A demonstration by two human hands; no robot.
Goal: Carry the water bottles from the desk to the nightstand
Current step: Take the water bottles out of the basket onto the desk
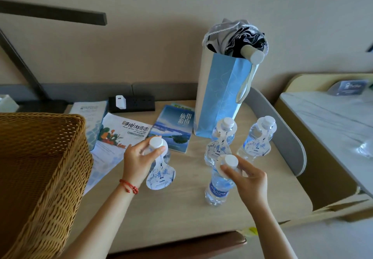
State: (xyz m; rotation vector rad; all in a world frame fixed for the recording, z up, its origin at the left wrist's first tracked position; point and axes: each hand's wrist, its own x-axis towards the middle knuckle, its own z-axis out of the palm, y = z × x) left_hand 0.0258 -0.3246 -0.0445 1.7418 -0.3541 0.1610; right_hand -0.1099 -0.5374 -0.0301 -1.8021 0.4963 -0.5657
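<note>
While four water bottles stand on the pale wooden desk (181, 214), two of them are in the person's grip. The left hand (139, 162) closes around the neck of the left bottle (159, 158), thumb and fingers curled just under its white cap, and a paper tag hangs from that neck over the desktop. The right hand (248, 180) pinches the front bottle (219, 186) at its shoulder, fingertips pressed beside the white cap; its blue label faces the camera. Whether either bottle is lifted clear of the desk I cannot tell.

Just behind the front bottle stands the middle bottle (220, 139) with a tag on its neck, and to its right, near the desk's raised grey edge, the right bottle (257, 139), also tagged. Neither is touched.

Behind these two stands a tall blue paper bag (220, 97) with a folded umbrella (242, 40) poking out of the top. Left of the bag lie a travel brochure (173, 129) and a hand-drawn map leaflet (123, 135), with a black power strip (133, 103) holding a white charger (120, 101) against the wall. A wicker basket (40, 174) fills the left foreground. Right of the desk, a marble-topped nightstand (327, 117) sits slightly apart.
</note>
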